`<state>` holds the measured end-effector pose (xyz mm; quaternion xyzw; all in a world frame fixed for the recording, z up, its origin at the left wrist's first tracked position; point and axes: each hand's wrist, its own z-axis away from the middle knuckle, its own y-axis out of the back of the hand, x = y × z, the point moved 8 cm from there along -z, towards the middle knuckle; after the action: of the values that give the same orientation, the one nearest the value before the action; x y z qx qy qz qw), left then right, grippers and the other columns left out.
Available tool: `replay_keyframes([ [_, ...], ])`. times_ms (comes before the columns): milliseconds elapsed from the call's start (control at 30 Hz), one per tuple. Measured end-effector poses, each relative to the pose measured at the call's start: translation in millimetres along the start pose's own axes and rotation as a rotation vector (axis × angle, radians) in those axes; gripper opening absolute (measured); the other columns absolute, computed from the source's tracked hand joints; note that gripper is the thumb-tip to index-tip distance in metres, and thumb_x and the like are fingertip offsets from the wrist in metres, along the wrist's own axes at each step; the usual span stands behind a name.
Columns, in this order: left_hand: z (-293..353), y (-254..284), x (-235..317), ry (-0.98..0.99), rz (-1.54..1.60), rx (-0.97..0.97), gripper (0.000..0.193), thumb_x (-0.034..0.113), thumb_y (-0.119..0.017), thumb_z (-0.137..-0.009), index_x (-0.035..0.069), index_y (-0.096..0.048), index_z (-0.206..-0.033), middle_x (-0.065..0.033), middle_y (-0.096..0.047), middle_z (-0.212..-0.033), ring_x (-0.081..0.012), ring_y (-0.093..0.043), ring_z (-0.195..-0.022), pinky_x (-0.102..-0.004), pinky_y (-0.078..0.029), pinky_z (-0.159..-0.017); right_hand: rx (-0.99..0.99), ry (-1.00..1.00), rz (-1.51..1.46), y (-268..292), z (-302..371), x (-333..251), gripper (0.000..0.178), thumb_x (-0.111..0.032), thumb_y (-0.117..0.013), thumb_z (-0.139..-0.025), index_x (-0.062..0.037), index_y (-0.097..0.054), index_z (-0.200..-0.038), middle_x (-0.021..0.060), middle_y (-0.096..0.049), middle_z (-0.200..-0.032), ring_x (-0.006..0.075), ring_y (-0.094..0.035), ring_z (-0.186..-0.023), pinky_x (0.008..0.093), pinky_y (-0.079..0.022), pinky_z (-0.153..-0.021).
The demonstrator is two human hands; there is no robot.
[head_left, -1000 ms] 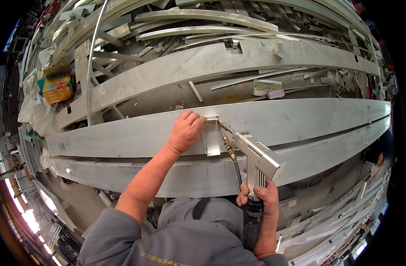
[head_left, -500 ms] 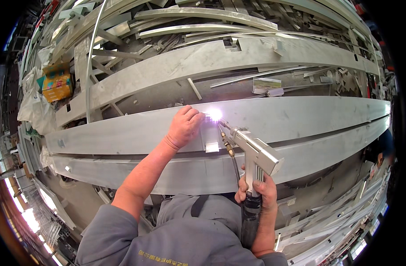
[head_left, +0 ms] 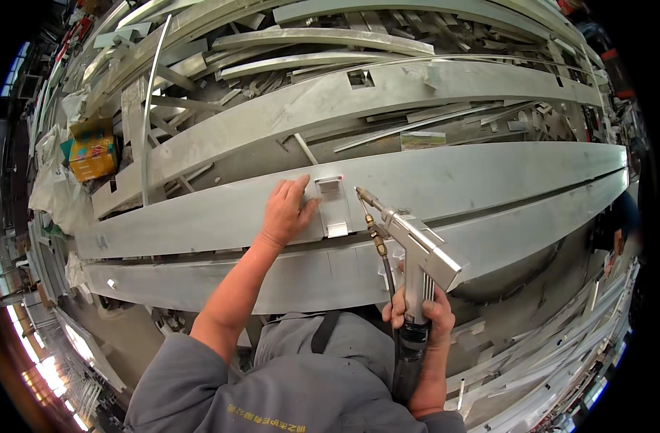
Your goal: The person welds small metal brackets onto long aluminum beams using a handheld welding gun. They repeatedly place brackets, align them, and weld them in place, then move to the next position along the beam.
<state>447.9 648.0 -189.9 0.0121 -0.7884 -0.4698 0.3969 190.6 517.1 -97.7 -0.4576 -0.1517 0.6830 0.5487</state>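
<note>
Right hand (head_left: 440,317): wrapped around the grip of a welding gun (head_left: 422,252).
Nearer panel (head_left: 297,281): partly covered by the gun and left forearm (head_left: 232,307).
Left hand (head_left: 283,213): empty, fingers loosely spread, just left of the metal bracket (head_left: 333,207); contact cannot be told.
Bracket: laid across the farther panel (head_left: 481,177), apart from the gun's nozzle (head_left: 366,196).
Cutout beam (head_left: 272,115): seen beyond, among metal offcuts (head_left: 261,83).
</note>
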Motion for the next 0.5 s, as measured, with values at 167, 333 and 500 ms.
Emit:
replay_keyframes([
  [167, 40, 16, -2, -0.151, -0.199, -0.034, 0.046, 0.026, -0.077, -0.082, 0.009, -0.062, -0.122, -0.0102, -0.060, -0.122, -0.0338, -0.054, -0.115, -0.0461, -0.043, -0.099, -0.055, -0.027, 0.047, -14, 28, 21, 0.051, -0.017, -0.064, -0.085, 0.0159, -0.052, -0.122, 0.0251, -0.066, -0.097, 0.0303, -0.070, -0.073, 0.0416, -0.058, -0.066],
  [333, 61, 64, -74, 0.050, -0.441, -0.020, 0.043, 0.032, -0.071, -0.086, 0.009, -0.063, -0.121, -0.0112, -0.056, -0.134, -0.0347, -0.049, -0.128, -0.0496, -0.033, -0.109, -0.134, -0.099, 0.437, -47, 27, 60, 0.055, -0.011, -0.063, -0.095, 0.0003, -0.045, -0.145, 0.0113, -0.068, -0.095, 0.0173, -0.066, -0.071, 0.0295, -0.053, -0.068],
  [500, 94, 97, -133, 0.263, -0.553, 0.215, 0.043, 0.034, -0.070, -0.088, 0.008, -0.064, -0.122, -0.0124, -0.056, -0.137, -0.0339, -0.047, -0.132, -0.0494, -0.032, -0.112, -0.142, -0.011, 1.173, -84, 0, 96, 0.066, -0.024, -0.068, -0.093, 0.0027, -0.041, -0.147, 0.0191, -0.070, -0.100, 0.0277, -0.071, -0.083, 0.0385, -0.055, -0.076],
])
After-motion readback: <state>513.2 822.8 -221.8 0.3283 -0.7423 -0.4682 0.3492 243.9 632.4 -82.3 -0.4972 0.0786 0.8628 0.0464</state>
